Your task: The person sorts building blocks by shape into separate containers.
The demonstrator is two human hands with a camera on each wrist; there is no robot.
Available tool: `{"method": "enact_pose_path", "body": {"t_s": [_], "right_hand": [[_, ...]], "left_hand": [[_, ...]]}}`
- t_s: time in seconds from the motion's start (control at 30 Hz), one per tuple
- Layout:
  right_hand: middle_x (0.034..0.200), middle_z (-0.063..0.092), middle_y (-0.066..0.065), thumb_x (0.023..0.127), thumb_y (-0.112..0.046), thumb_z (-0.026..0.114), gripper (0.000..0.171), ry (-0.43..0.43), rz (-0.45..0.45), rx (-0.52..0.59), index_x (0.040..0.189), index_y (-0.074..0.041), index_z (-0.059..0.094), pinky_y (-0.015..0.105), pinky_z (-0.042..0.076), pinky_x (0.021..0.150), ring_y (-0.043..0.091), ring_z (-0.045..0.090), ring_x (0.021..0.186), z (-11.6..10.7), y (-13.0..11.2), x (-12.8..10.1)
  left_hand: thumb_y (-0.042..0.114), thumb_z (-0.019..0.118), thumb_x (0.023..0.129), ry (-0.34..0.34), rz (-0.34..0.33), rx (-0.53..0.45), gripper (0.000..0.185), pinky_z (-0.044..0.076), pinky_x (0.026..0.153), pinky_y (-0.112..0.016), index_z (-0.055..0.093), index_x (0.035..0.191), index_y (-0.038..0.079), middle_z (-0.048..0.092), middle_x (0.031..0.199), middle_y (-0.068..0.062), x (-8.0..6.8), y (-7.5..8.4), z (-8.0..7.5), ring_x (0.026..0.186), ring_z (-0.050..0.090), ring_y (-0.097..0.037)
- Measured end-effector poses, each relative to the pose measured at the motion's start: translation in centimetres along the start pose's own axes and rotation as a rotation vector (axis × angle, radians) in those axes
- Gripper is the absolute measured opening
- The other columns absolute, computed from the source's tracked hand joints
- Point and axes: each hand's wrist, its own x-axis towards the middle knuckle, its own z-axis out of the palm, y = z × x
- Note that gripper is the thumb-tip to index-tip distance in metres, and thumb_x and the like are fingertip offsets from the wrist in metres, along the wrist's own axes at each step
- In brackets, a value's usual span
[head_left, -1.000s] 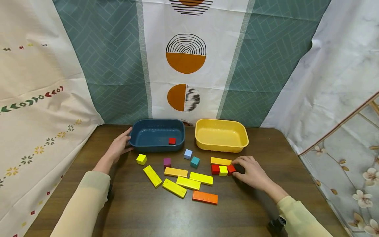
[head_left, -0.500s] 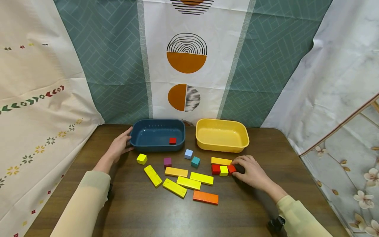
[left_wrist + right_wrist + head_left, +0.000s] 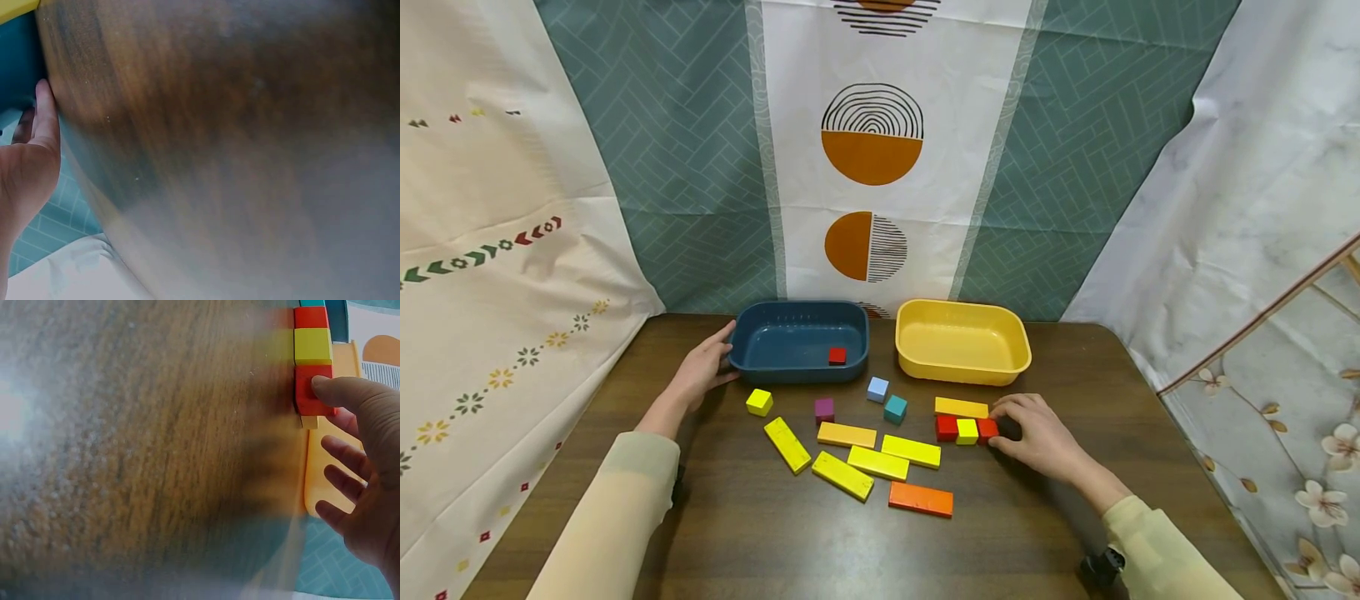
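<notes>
One red cube [image 3: 837, 356] sits in the blue tub [image 3: 797, 368]; plenty left. My right hand [image 3: 1033, 435] pinches another red cube [image 3: 987, 429] mid-frame, left hand [image 3: 700, 372] relaxed against the tub.

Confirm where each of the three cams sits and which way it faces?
Head: worn on the head, looking forward and down at the table, blue tray, yellow tray and blocks; both hands and sleeves show.
Left wrist: at the left wrist, looking along the tabletop; left hand touches the blue tray's wall.
Right wrist: at the right wrist, low over the table; right hand, thumb on the red cube.
Shared: head and right wrist views both show the red-yellow-red cube row.
</notes>
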Motion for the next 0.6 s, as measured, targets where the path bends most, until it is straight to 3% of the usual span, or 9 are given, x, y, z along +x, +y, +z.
{"method": "enact_pose_path", "body": {"t_s": [0.6], "right_hand": [[0.122,0.062,0.003,0.082,-0.030,0.087,0.032,0.132,-0.018,0.043,0.107,-0.020,0.069,0.051,0.043,0.100,0.028,0.048,0.119,-2.8,-0.9,0.2]], "left_hand": [[0.017,0.026,0.111,0.004,0.005,-0.027,0.058,0.033,0.112,-0.061,0.010,0.166,0.025,0.004,0.170,-0.015,-0.1,0.3,0.1,0.146,0.029,-0.044]]}}
